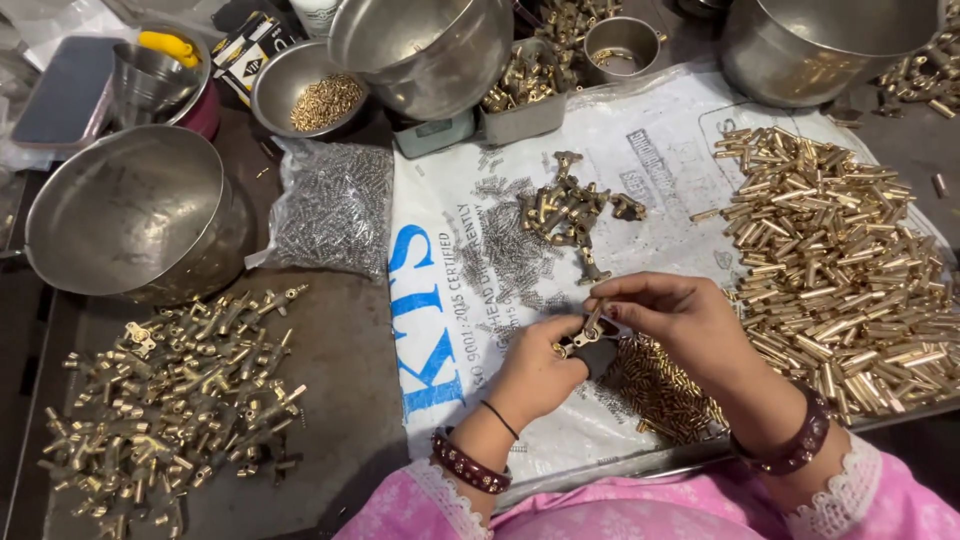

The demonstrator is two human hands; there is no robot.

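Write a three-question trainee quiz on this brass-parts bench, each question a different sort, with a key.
1. True or false: the left hand and right hand both touch one small brass fitting.
2. The heap of brass tubes lies on which side of the hands? A) their right B) their left
3. Fill in: the clear bag of small grey springs lies beside the large empty steel ____.

Key: 1 true; 2 A; 3 bowl.

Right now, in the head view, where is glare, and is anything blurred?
Head view: bright glare on the steel bowls and the brass tube pile; hands sharp, the left hand and right hand holding a small brass fitting; the far top edge is slightly soft; edges bend a little.
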